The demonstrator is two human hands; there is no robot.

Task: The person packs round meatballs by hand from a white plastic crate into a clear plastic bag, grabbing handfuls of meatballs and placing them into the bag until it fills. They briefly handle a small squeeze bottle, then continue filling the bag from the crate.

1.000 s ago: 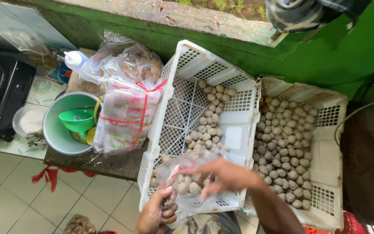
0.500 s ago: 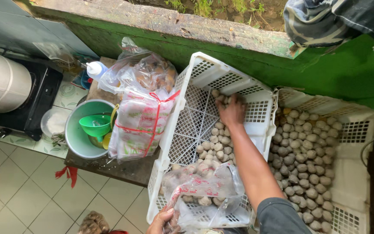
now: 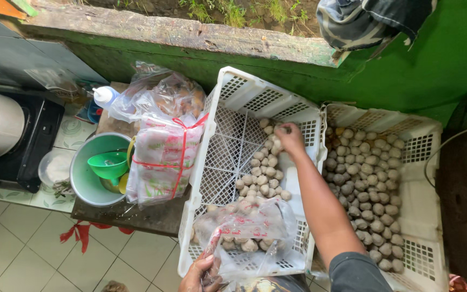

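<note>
Your right hand (image 3: 289,136) reaches into the far end of the white slotted crate (image 3: 228,103). Its fingers (image 3: 280,131) are bent down and bunched over the loose pale meatballs (image 3: 263,176) lying there. The fingertips touch the topmost balls of that heap, but whether any ball is actually pinched between them cannot be told from this angle. The rest of the heap trails back from your fingertips along the crate floor toward you.

Your left hand (image 3: 200,274) sits at the near edge of the crate, at the bottom of the view. Its thumb and fingers are closed on the gathered neck of a clear plastic bag (image 3: 247,230). The bag is partly filled with meatballs and rests inside the crate, just beyond your left fingers, slumped on the mesh floor.

Just outside your right wrist, touching the first crate's wall, stands a second white crate (image 3: 422,205). It is packed with meatballs across most of its floor.

Beyond your left fingers, outside the crate's left wall, lies a stack of clear bags tied with red string (image 3: 163,157), leaning against that wall. Further out from it stands a pale green bucket (image 3: 85,184) holding a green funnel (image 3: 108,165). A plastic bottle with a white cap (image 3: 104,97) stands behind the bucket. All of these rest on a dark wooden table (image 3: 131,216), well apart from both hands.
</note>
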